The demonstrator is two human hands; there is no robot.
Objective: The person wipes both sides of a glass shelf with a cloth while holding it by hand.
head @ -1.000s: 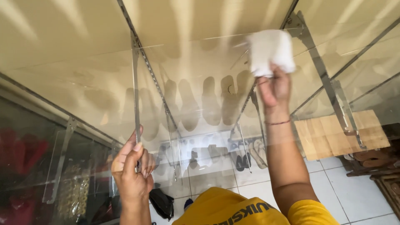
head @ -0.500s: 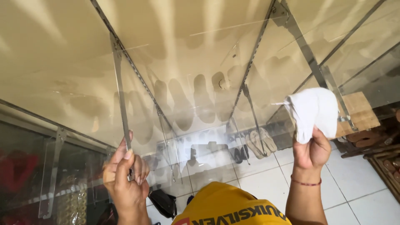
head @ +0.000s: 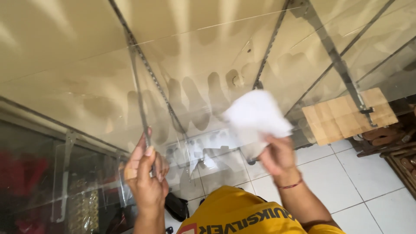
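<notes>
R hand [head: 277, 157]: fingers pinched shut on white cloth [head: 255, 116], cloth pressed flat on glass shelf [head: 195, 65], near its front edge. L hand [head: 147, 175]: fingers curled around metal bracket [head: 139, 99] at shelf's left side, thumb alongside, grip closed.

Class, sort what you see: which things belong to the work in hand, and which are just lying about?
In use: white cloth in right hand; glass shelf; metal bracket gripped by left hand.

Lying about: wooden board; black bag; tiled floor.
</notes>
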